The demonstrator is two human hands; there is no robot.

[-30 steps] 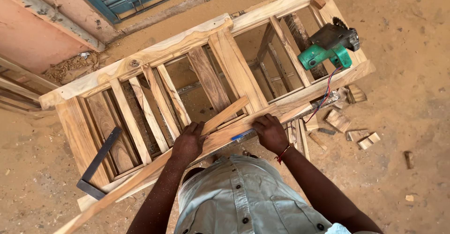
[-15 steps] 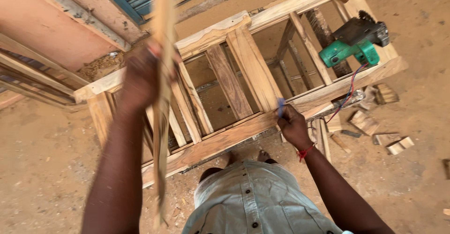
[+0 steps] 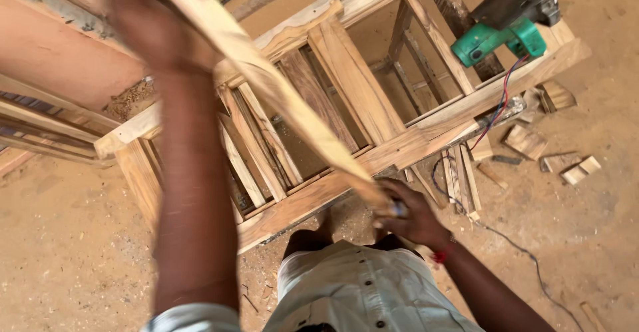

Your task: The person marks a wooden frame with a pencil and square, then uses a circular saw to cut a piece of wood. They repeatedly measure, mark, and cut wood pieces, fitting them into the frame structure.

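My left hand is raised close to the camera and grips the upper part of a long, thin wooden strip. The strip slants down to the right, over a slatted wooden frame lying on the sandy floor. My right hand is closed around the strip's lower end, by the frame's near rail. A small blue-grey tip, like a pencil, shows between its fingers. My left forearm hides part of the frame's left side.
A green power tool rests on the frame's far right, its cable trailing to the floor. Several wood offcuts lie to the right. Planks and a reddish wall stand at the left.
The strip lay across the frame under both hands. My left hand lifted it upright, and it now slants towards my right hand, which has taken its lower end.
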